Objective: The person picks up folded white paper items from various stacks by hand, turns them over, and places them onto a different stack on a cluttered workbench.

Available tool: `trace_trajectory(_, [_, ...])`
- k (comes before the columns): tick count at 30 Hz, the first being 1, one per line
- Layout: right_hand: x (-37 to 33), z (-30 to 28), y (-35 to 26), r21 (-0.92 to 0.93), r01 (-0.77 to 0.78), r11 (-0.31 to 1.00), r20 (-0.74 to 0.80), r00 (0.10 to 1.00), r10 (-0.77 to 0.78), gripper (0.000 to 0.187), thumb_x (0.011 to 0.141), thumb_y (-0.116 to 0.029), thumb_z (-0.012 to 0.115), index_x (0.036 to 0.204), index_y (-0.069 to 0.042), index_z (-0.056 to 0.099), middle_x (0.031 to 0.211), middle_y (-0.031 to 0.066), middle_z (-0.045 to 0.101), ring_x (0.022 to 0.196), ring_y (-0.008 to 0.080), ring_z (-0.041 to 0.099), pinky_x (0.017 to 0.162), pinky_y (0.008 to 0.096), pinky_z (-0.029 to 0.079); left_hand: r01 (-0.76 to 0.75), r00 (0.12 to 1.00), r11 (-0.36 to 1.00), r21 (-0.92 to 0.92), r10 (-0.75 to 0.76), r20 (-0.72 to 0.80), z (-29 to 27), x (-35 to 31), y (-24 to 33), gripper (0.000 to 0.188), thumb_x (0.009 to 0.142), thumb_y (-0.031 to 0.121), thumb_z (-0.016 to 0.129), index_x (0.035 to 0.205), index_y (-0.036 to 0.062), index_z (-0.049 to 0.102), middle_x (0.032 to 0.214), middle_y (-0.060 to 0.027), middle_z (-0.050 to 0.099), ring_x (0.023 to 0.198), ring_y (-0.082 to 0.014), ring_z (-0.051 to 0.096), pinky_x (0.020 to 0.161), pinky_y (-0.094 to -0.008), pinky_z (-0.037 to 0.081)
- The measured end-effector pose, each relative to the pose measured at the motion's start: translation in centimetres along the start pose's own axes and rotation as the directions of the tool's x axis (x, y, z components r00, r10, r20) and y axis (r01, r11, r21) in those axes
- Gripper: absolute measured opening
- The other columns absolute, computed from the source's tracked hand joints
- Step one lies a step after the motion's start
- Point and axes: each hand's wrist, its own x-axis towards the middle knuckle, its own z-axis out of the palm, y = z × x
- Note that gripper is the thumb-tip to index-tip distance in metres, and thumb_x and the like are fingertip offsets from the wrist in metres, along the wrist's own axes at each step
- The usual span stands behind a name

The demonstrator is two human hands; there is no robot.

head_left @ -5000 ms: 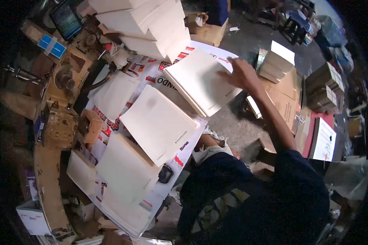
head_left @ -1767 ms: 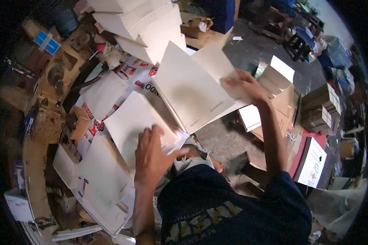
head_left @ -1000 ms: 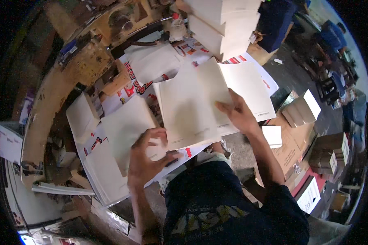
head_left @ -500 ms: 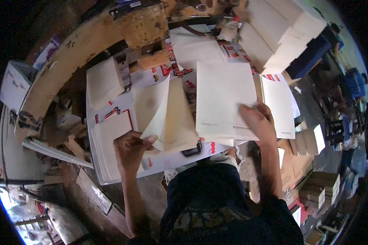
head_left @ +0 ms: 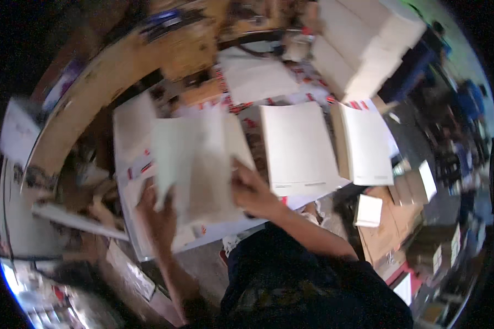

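White paper sheets (head_left: 197, 159), smeared by motion, are raised over the left half of the table. My left hand (head_left: 159, 211) grips them at their lower left edge, fingers bent around the paper. At their lower right edge my right hand (head_left: 251, 189) is closed on the paper, with its fingertips partly hidden. Beneath lies a cream stack of paper (head_left: 239, 142), mostly covered. Just right of my right hand is a white paper stack (head_left: 299, 145) with fine print along its lower edge. Farther right stands another thick paper stack (head_left: 365, 145).
More white paper lies at the table's left (head_left: 134, 123) and far side (head_left: 258, 79). Tall white paper piles (head_left: 362, 44) rise at the back right. A wooden board (head_left: 186, 52) borders the far side. Cardboard (head_left: 387, 219) and bundled stacks (head_left: 433, 247) sit at the lower right.
My right hand has left the middle stack and moved left to the paper by my left hand. The sheet whose corner my left hand was lifting now stands raised between both hands.
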Motion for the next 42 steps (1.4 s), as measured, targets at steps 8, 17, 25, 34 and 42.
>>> trace_trajectory(8, [-8.7, -3.7, -15.7, -0.936, -0.336, 0.105, -0.321, 0.692, -0.647, 0.034, 0.080, -0.013, 0.073, 0.111, -0.002, 0.064, 0.105, 0.0122, 0.066, 0.090, 0.0179, 0.064, 0.065, 0.0281, 0.055, 0.122, 0.993, 0.991, -0.056, -0.121, 0.015, -8.0, -3.5, -21.4, 0.051, 0.092, 0.028, 0.062, 0.129, -0.0039, 0.045, 0.125, -0.0220, 0.051, 0.105, -0.0289, 0.056, 0.092, -0.0406, 0.048])
trace_trajectory(17, [-21.7, -13.6, -22.6, -0.446, -0.791, -0.419, -0.131, 0.520, -0.844, 0.040, 0.078, -0.021, 0.073, 0.110, 0.002, 0.064, 0.111, 0.0195, 0.061, 0.106, 0.0356, 0.054, 0.093, 0.0422, 0.042, -0.027, 0.919, 0.565, 0.825, 0.339, -0.202, -4.4, -3.4, -24.0, 0.053, 0.088, 0.028, 0.066, 0.124, -0.0075, 0.050, 0.116, -0.0237, 0.058, 0.101, -0.0331, 0.058, 0.087, -0.0436, 0.046])
trace_trajectory(25, [-20.4, -13.1, -23.8, -0.769, -0.639, 0.022, -0.317, 0.351, -0.881, 0.020, 0.078, -0.013, 0.073, 0.091, -0.001, 0.064, 0.081, 0.0129, 0.067, 0.068, 0.0177, 0.058, 0.065, 0.0307, 0.048, -0.353, 0.830, 0.899, -0.259, 0.429, 0.356, 11.5, -1.5, 15.1, 0.023, 0.080, 0.009, 0.071, 0.101, 0.0040, 0.064, 0.104, -0.0118, 0.066, 0.101, -0.0254, 0.062, 0.091, -0.0367, 0.047])
trace_trajectory(34, [-21.8, -14.3, -27.0, -0.781, -0.540, 0.314, -0.602, 0.517, -0.609, 0.040, 0.084, -0.022, 0.070, 0.114, 0.002, 0.060, 0.089, 0.0124, 0.068, 0.077, 0.0138, 0.062, 0.067, 0.0273, 0.049, -0.243, 0.552, 0.875, -0.419, 0.480, 0.682, 16.3, -0.3, 16.5, 0.026, 0.078, 0.016, 0.075, 0.095, -0.0015, 0.063, 0.085, -0.0128, 0.067, 0.080, -0.0190, 0.065, 0.074, -0.0314, 0.051])
trace_trajectory(42, [-19.5, -11.1, -25.7, -0.738, -0.258, 0.623, -0.652, 0.513, -0.559, 0.050, 0.087, -0.018, 0.067, 0.130, 0.001, 0.051, 0.107, 0.0159, 0.065, 0.091, 0.0183, 0.063, 0.080, 0.0299, 0.051, 0.059, 0.963, 0.722, -0.690, 0.142, 0.230, 7.4, 0.2, 6.9, 0.048, 0.078, 0.032, 0.077, 0.105, -0.0017, 0.055, 0.097, -0.0081, 0.060, 0.092, -0.0165, 0.057, 0.081, -0.0301, 0.046])
